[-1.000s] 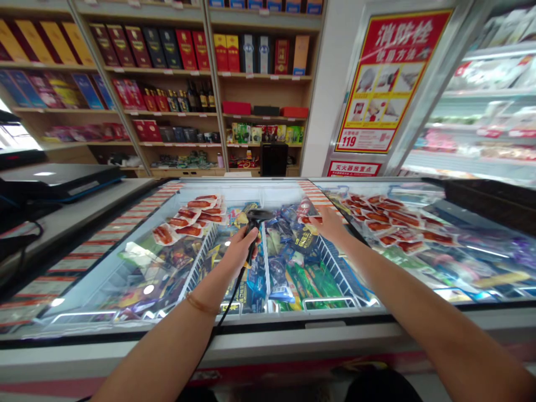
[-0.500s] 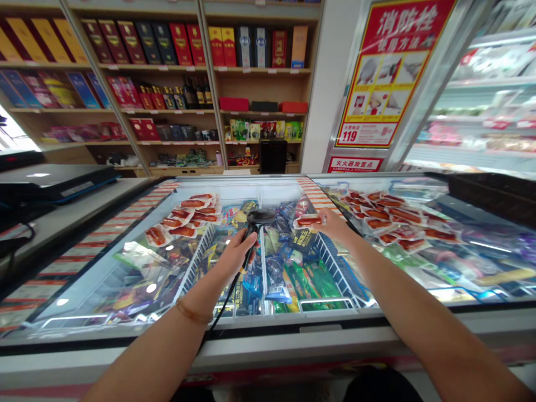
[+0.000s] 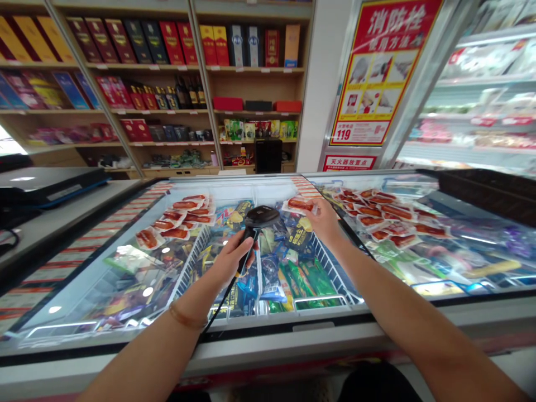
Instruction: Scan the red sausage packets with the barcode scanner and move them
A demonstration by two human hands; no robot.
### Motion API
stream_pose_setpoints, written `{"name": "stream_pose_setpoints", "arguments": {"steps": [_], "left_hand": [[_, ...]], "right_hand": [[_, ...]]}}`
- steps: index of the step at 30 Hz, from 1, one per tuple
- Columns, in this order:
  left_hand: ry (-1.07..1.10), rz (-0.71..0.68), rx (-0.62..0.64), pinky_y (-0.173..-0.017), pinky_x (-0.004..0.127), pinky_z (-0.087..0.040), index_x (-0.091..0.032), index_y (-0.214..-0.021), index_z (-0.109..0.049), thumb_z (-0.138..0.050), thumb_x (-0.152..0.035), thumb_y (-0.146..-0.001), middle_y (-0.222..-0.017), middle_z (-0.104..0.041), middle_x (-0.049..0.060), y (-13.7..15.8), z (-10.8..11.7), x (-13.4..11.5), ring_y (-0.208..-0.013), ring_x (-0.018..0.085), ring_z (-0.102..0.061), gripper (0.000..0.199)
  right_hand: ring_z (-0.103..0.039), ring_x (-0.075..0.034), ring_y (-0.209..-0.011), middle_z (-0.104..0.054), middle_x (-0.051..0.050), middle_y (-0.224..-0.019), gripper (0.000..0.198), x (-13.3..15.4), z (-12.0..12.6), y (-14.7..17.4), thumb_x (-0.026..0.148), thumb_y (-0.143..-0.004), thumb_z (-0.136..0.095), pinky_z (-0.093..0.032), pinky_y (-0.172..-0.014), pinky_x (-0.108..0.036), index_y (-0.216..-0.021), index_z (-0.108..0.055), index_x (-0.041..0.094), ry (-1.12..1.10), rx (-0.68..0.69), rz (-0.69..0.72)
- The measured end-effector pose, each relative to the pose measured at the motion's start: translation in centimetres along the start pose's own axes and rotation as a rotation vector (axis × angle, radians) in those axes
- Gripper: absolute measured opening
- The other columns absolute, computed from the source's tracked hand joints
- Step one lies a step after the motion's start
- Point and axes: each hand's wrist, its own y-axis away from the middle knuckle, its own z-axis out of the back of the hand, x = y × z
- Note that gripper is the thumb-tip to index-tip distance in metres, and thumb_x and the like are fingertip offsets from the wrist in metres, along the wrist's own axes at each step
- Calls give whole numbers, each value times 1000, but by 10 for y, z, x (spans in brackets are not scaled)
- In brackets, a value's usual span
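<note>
A black corded barcode scanner [image 3: 260,216] is gripped by its handle in my left hand [image 3: 235,255], its head tilted over the freezer. To its right, my right hand [image 3: 324,220] pinches the right end of a vacuum-packed sausage [image 3: 300,204], reddish brown in a clear wrapper. The sausage hangs just right of the scanner head, apart from it. A group of similar packed sausages [image 3: 180,218] lies on the glass lid at left. Another pile of packed sausages [image 3: 389,215] rests on the right glass.
Below my hands is a chest freezer [image 3: 268,339] with wire baskets of colourful frozen packs. A scale-like device [image 3: 54,184] stands on the counter at left. Shelves [image 3: 251,72] with boxes and bottles rise behind, beside a red wall poster [image 3: 383,72].
The sausage in my right hand has turned to show a broader side. The scanner head is angled more toward me. The whole view has shifted slightly.
</note>
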Motion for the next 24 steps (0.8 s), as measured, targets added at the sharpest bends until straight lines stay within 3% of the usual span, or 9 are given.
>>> {"name": "stream_pose_setpoints", "arguments": {"steps": [10, 17, 20, 24], "left_hand": [[35, -13, 6, -39, 21, -32, -18, -87, -56, -68, -53, -75, -76, -59, 1, 3, 1, -6, -45, 6, -48, 39], [20, -13, -2, -39, 20, -30, -17, -87, -54, -68, -53, -74, -75, -58, 0, 3, -1, -7, -43, 5, -47, 40], [14, -24, -108, -39, 20, -32, -18, -89, -54, -71, -53, -71, -72, -57, -2, 2, -3, -8, -42, 5, -45, 43], [85, -27, -363, -37, 21, -32, -18, -83, -52, -72, -58, -65, -66, -55, -4, 0, 2, -20, -39, 6, -44, 48]], "right_hand": [[-58, -24, -94, -63, -8, -98, 14, 13, -1, 5, 31, -84, -57, -47, -85, -38, -94, -59, 22, -49, -12, 38], [-57, -25, -97, -62, -10, -102, 19, -4, -16, 12, 29, -84, -55, -47, -87, -41, -101, -59, 22, -23, 38, 30], [-56, -26, -104, -62, -10, -104, 18, -9, -21, 15, 25, -84, -51, -45, -93, -43, -101, -59, 23, -4, 66, 59], [-57, -26, -103, -64, -10, -103, 19, -4, -27, 12, 25, -84, -52, -45, -93, -43, -101, -62, 23, -8, 153, 108]]}}
